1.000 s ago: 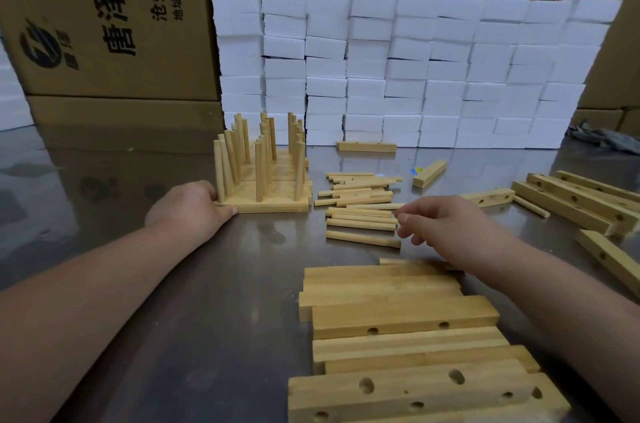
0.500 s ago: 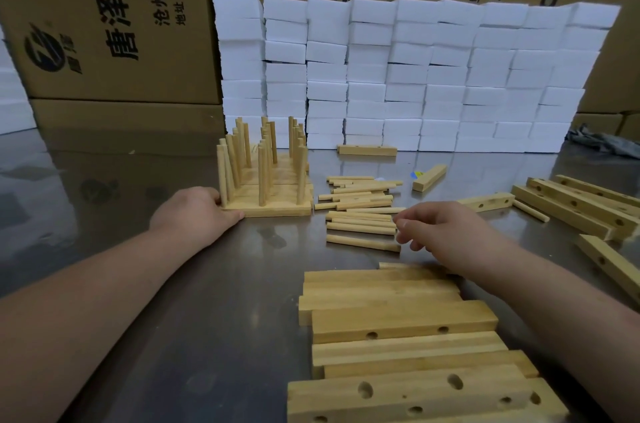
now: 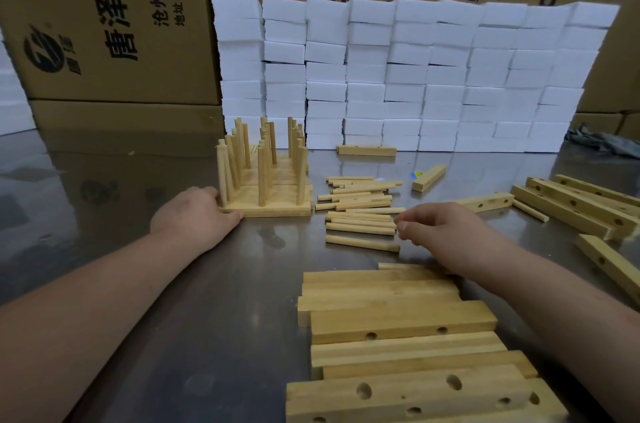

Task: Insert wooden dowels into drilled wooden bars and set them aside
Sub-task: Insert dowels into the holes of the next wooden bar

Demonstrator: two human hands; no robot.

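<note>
1. Two bare hands low over a metal table [image 3: 173, 336], both forearms reaching in from the near edge.
2. Left hand [image 3: 194, 214]: fingers relaxed and laid against the left end of the dowelled bars [image 3: 273, 209], thumb tip on the table along their front edge; nothing gripped.
3. Right hand [image 3: 446, 232]: fingers curled, tips at the right ends of the loose dowels [image 3: 360, 211]; cannot tell whether thumb and forefinger pinch one or only touch.
4. Dowelled bars: lying flat side by side, touching, with upright dowels [image 3: 263, 159] standing in rows from their holes; just left of the loose dowels.
5. Loose dowels: a scattered heap lying flat between the two hands, mostly running left to right.
6. Nearest the camera, partly under the right forearm: a pile of drilled bars [image 3: 398, 318], holes showing on several faces.
7. Right of the right hand: a short drilled bar [image 3: 485, 202], a single dowel [image 3: 530, 210] beside it, then a group of long drilled bars [image 3: 571, 204] lying aslant.
8. Farther back: one bar [image 3: 366, 150] lying against the foot of a wall of stacked white foam blocks [image 3: 415, 76], and a short wooden piece [image 3: 428, 177] nearer in.
9. Behind all: large cardboard boxes [image 3: 104, 24] printed with characters; a grey cloth [image 3: 606, 142] at the far right.
</note>
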